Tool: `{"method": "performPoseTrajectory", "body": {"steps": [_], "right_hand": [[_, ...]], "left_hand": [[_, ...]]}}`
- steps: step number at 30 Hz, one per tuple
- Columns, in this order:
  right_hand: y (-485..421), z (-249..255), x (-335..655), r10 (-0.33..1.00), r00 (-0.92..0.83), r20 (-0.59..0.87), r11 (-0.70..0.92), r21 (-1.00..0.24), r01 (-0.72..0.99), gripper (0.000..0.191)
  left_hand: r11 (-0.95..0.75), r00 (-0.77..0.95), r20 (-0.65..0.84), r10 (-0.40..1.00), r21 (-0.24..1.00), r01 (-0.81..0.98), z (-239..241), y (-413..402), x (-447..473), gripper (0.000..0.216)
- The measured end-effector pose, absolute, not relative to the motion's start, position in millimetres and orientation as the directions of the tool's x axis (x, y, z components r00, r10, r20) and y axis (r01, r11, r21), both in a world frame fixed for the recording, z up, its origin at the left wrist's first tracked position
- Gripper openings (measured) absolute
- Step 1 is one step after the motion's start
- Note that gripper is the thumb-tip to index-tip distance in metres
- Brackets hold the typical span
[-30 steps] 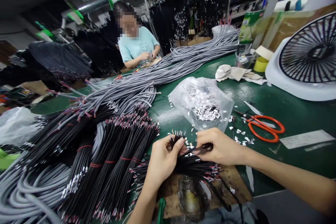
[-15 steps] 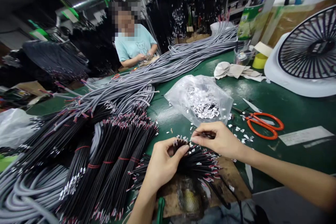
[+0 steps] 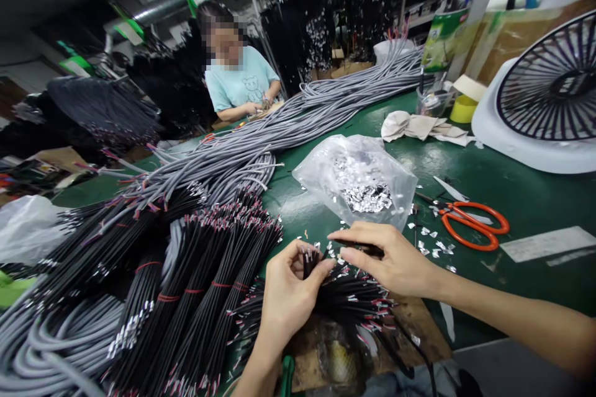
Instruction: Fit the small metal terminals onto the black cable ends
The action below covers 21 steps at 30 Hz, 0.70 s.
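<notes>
My left hand (image 3: 292, 288) is closed around a small bundle of black wires (image 3: 310, 262), whose pale, bare-looking ends point up between thumb and fingers. Just right of it, my right hand (image 3: 388, 257) grips a dark slim tool (image 3: 361, 244); its kind is mostly hidden by the fingers. The right fingertips are near the wire ends, with a narrow gap between the hands. Below both hands lies a larger pile of black wires (image 3: 356, 298) with red and white tips, on a brown board (image 3: 419, 322). Small silvery pieces (image 3: 435, 245) are scattered beside the right hand.
An open plastic bag (image 3: 321, 164) of silvery pieces lies ahead. Orange-handled scissors (image 3: 475, 226) and a white fan (image 3: 516, 142) are on the right. Tied black wire bundles (image 3: 209, 298) fill the left; grey cables (image 3: 316, 108) cross the green table (image 3: 526, 198). A co-worker (image 3: 242, 80) sits opposite.
My right hand's fingers have opened out somewhat and the index finger reaches further left. In my left hand, the wires' fanned ends have drawn into a tighter, upright bunch.
</notes>
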State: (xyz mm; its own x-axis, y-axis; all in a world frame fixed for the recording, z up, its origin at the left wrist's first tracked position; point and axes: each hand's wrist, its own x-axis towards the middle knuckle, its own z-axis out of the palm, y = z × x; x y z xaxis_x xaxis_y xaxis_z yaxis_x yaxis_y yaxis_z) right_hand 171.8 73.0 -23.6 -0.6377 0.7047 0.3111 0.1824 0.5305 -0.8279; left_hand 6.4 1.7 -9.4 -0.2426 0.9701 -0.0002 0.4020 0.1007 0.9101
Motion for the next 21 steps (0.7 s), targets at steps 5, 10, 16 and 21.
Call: {"method": "performPoseTrajectory", "body": {"steps": [5, 10, 16, 21], "right_hand": [[72.1, -25.7, 171.1, 0.669, -0.666, 0.330, 0.559, -0.814, 0.157, 0.025], [71.8, -26.4, 170.9, 0.679, -0.666, 0.307, 0.551, -0.813, 0.187, 0.023], [71.5, -26.7, 172.5, 0.696, -0.645, 0.317, 0.546, -0.816, 0.188, 0.021], [72.5, -27.2, 171.6, 0.716, -0.609, 0.341, 0.526, -0.837, 0.150, 0.018]], "left_hand": [[0.101, -0.255, 0.011, 0.967, 0.899, 0.425, -8.1, 0.9, 9.4, 0.021], [0.110, -0.285, 0.025, 0.958, 0.887, 0.449, -9.9, 1.3, 11.0, 0.021], [0.117, -0.207, -0.041, 0.977, 0.922, 0.370, -9.5, 0.6, 6.8, 0.015], [0.081, -0.101, -0.044, 0.994, 0.917, 0.391, -6.3, -1.3, 5.9, 0.020]]}}
